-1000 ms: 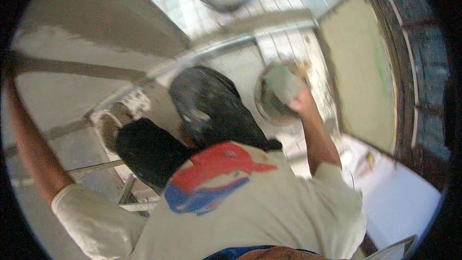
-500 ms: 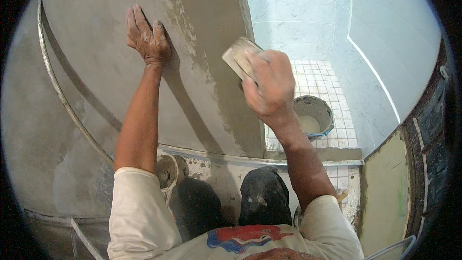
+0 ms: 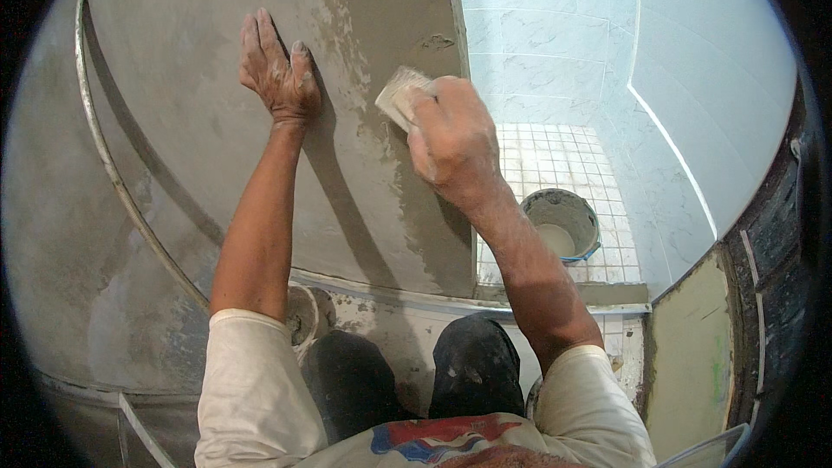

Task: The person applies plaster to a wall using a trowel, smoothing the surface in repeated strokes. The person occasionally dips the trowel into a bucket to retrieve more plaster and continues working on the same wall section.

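Note:
My left hand rests flat on the grey plastered wall, its fingers stretched out and holding nothing. In my right hand is a pale, flat rectangular block, gripped with the fingers wrapped round it. Whether it is a sponge or a small float cannot be told. The block is at the darker, fresher-looking plaster band along the wall's right edge; I cannot make out whether it touches. Between my two hands a patchy line of lighter plaster smears runs down the wall.
A bucket with cloudy liquid stands on white floor tiles past the wall's edge. Another small container sits at the wall's foot near my knees. A long thin curved-looking strip leans on the left, and pale blue tiles line the recess.
My right hand has moved left with the pale block, from the wall's edge onto the plaster band. The view has shifted slightly; my left hand stays on the wall.

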Motion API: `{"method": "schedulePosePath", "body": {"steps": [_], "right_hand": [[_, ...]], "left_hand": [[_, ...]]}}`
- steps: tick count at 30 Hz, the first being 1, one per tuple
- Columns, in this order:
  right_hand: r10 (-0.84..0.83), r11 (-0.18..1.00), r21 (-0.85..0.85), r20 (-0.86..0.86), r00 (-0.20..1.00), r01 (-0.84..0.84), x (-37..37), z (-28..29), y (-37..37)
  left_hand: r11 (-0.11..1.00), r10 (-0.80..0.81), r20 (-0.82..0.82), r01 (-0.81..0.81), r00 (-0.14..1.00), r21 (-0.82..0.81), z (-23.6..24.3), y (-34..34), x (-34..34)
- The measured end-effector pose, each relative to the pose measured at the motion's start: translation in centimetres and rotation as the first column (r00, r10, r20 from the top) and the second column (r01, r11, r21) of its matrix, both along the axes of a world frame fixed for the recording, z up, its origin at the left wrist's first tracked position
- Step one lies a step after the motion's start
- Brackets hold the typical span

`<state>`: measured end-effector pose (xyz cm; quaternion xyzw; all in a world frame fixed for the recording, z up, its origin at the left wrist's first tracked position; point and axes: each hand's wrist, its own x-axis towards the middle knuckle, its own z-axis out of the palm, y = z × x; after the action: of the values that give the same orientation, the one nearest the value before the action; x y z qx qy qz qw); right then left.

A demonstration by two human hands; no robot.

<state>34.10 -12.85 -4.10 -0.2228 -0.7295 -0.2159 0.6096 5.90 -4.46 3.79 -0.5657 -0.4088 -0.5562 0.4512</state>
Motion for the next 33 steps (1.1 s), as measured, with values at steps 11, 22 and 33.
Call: {"method": "schedulePosePath", "body": {"steps": [11, 22, 33], "right_hand": [[-0.060, 0.996, 0.070, -0.015, 0.998, 0.061, -1.0, 1.3, 0.3], [-0.040, 0.991, 0.128, 0.025, 0.999, 0.036, -0.3, 2.1, 0.5], [-0.053, 0.984, 0.169, -0.015, 0.998, 0.055, 1.9, 1.9, 0.3]], "left_hand": [[1.000, 0.000, 0.010, 0.001, 1.000, -0.016, -0.1, 0.4, -0.2], [1.000, 0.004, 0.007, -0.004, 1.000, 0.001, 0.1, 0.1, -0.2], [0.999, 0.027, -0.010, -0.027, 1.000, 0.020, -0.1, 0.2, -0.2]]}}
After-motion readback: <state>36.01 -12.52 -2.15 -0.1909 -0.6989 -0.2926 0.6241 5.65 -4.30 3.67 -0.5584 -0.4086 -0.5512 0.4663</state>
